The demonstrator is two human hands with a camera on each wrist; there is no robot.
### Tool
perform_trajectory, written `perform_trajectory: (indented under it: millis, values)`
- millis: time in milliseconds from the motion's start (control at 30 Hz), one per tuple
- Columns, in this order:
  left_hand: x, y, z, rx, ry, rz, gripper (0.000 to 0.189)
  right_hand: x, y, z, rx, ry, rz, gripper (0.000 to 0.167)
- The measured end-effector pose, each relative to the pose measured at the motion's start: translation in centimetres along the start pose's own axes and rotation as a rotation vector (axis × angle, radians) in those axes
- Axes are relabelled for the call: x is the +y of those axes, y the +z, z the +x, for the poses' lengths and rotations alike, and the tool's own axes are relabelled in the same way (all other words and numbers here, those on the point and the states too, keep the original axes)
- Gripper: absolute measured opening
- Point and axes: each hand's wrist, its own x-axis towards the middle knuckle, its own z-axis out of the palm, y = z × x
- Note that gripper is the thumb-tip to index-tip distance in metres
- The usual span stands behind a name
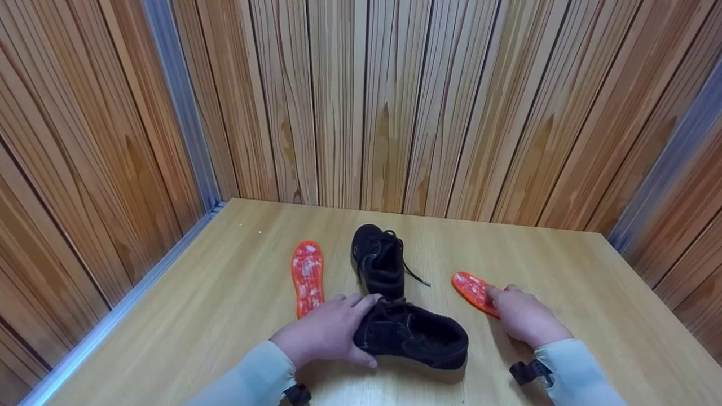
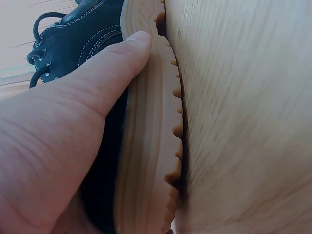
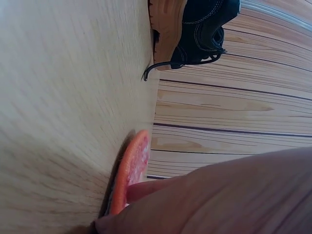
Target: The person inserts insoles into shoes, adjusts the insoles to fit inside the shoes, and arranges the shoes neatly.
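Observation:
A black lace-up shoe lies crosswise near the front of the table, its toe toward the left. My left hand grips that toe, fingers over the top; in the left wrist view the thumb presses along the tan ridged sole. Over on the right, my right hand holds a red-orange insole by its near end. In the right wrist view fingers overlap the insole, which lies low over the table. The end under my hand is hidden.
A second black shoe stands just behind the first, a loose lace trailing right. Another red-orange insole lies flat to the left, its near end behind my left hand. Wood-plank walls enclose the table's back and sides.

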Motion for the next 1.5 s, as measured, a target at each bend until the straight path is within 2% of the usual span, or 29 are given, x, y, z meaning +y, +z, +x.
perform_trajectory:
  millis: [167, 333, 467, 567, 633, 700, 867, 933, 1067, 1267, 1500]
  values:
    - [-0.1, 0.1, 0.0, -0.007, -0.007, -0.001, 0.126, -0.1, 0.1, 0.1, -0.019, -0.019, 0.015, 0.061]
    - [-0.1, 0.1, 0.0, 0.002, -0.001, 0.015, 0.124, -0.3, 0.3, 0.6, 0.021, -0.047, -0.037, 0.068]
    - [0.0, 0.2, -0.1, 0.008, -0.002, 0.022, 0.123, -0.2, 0.4, 0.8, 0.071, -0.077, -0.035, 0.056]
    - [0.0, 0.2, -0.1, 0.0, -0.007, 0.013, 0.124, -0.1, 0.4, 0.9, 0.081, -0.073, -0.015, 0.043]
    - [0.0, 0.2, 0.0, -0.009, -0.008, 0.012, 0.125, -0.1, 0.4, 0.9, 0.077, -0.068, -0.005, 0.042]
    - [-0.1, 0.2, 0.0, -0.018, -0.009, 0.011, 0.126, -0.2, 0.3, 0.8, 0.075, -0.066, 0.005, 0.05]
    - [-0.1, 0.2, 0.1, -0.032, -0.013, 0.004, 0.126, -0.4, 0.3, 0.6, 0.086, -0.074, -0.008, 0.084]
    - [-0.1, 0.2, 0.1, -0.035, -0.016, 0.003, 0.126, -0.4, 0.4, 0.5, 0.093, -0.078, -0.03, 0.086]
    - [0.0, 0.1, 0.4, -0.038, -0.015, 0.007, 0.127, -0.4, 0.5, 0.6, 0.107, -0.087, -0.088, 0.081]
    - [0.0, -0.2, 0.2, -0.06, -0.012, 0.009, 0.128, -0.1, 0.6, 1.1, 0.117, -0.057, -0.09, 0.068]
    - [-0.2, -0.6, 0.0, -0.049, 0.03, 0.028, 0.125, -0.3, 0.0, 1.1, 0.029, -0.064, -0.045, 0.069]
